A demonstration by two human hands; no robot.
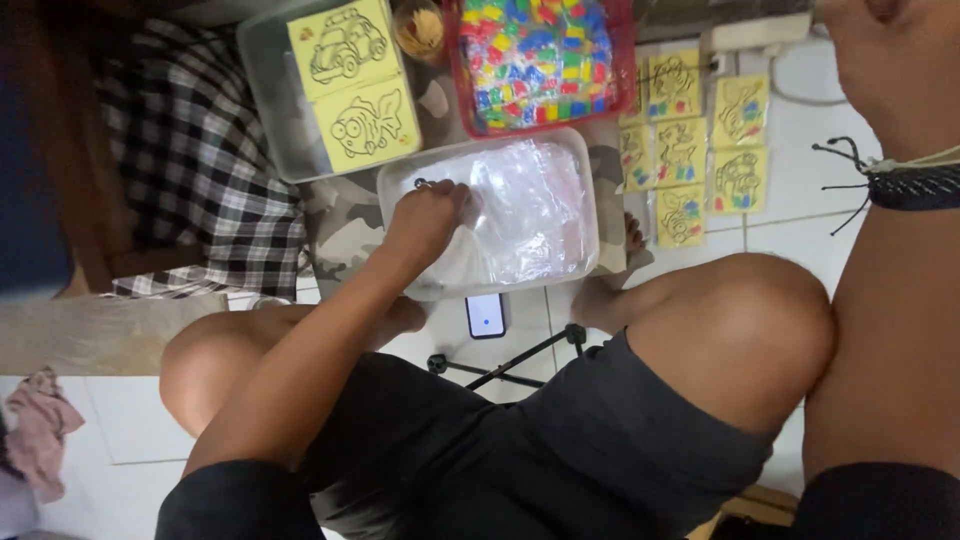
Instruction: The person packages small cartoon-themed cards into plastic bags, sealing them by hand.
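Note:
My left hand [428,218] reaches forward into a clear plastic tub [590,215] on the floor. Its fingers are pinched on a clear plastic bag [520,210] from the pile inside. My right arm rises along the right edge, with a black corded bracelet [912,186] at the wrist. My right hand [875,45] is at the top right corner, mostly cut off by the frame, and I cannot see what it holds. I sit cross-legged in dark shorts, knees on either side of the tub.
A red basket [452,70] of small coloured packets stands behind the tub. Two yellow outline cards [352,82], a car and a fish, lie on another clear tub. Several yellow cards [700,140] lie on the tiles at right. A phone [487,315] and black stand [510,365] lie near my legs.

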